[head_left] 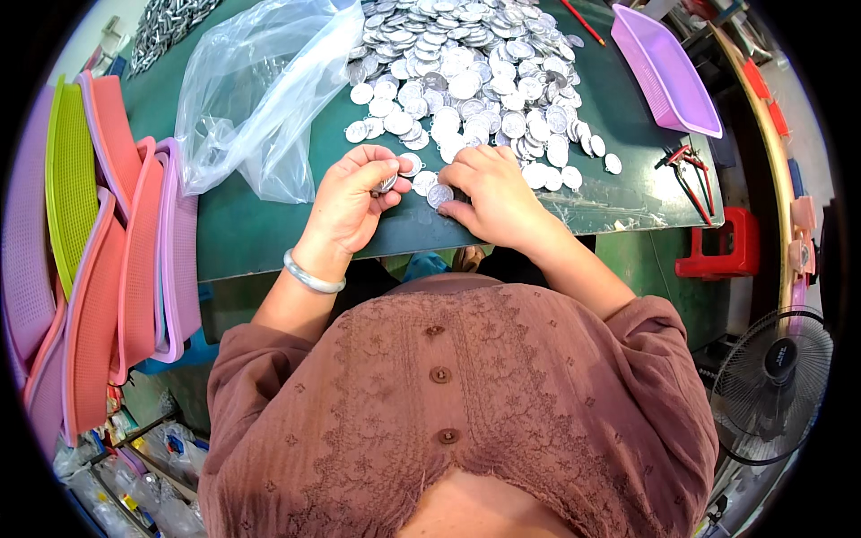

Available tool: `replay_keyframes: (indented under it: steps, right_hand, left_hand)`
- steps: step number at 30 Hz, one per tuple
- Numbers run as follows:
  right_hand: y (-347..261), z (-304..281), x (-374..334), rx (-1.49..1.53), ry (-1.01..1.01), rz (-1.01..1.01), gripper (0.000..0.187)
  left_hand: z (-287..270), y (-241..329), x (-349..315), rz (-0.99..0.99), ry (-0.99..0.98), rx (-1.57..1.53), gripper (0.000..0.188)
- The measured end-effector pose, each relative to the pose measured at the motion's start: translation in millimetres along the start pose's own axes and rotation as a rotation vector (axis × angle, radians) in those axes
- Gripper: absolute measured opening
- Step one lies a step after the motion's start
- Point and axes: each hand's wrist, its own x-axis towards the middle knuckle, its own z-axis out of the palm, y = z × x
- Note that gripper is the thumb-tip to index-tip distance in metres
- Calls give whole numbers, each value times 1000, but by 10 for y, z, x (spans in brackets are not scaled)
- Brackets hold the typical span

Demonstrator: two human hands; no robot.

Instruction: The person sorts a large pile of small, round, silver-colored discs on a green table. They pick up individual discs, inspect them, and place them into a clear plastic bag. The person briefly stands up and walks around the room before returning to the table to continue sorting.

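My left hand (352, 195) is closed, with thumb and fingers pinched around one or more silver round pendants (386, 185). The palm side faces up and partly hides them. Beside it, near the table's front edge, my right hand (491, 193) is bent palm down, thumb and forefinger closing on the rim of another silver pendant (439, 196). A few loose pendants (424, 183) lie between the two hands. Just beyond them spreads a large heap of silver round pendants (466, 81), many with a small loop on the rim.
A clear plastic bag (260, 99) lies left on the green table (619, 193). Small grey metal parts (166, 31) are piled far left. At right are a purple basket (668, 72), red-handled pliers (691, 179) and a red pencil (583, 22). Stacked plastic baskets (134, 251) stand left; a fan (776, 381) stands right.
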Motion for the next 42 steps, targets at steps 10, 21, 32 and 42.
replay_keyframes:
  steps: [10, 21, 32, 42]
  right_hand:
    - [37, -140, 56, 1126, 61, 563, 13]
    - [36, -98, 27, 1434, 94, 652, 13]
    - [-82, -32, 35, 420, 371, -29, 18]
    - [57, -33, -18, 646, 291, 245, 11]
  left_hand:
    - [92, -13, -102, -112, -99, 34, 15]
    - [222, -48, -112, -13, -76, 73, 10]
    - [318, -82, -82, 33, -121, -203, 27]
    - [177, -61, -1, -40, -143, -228, 30]
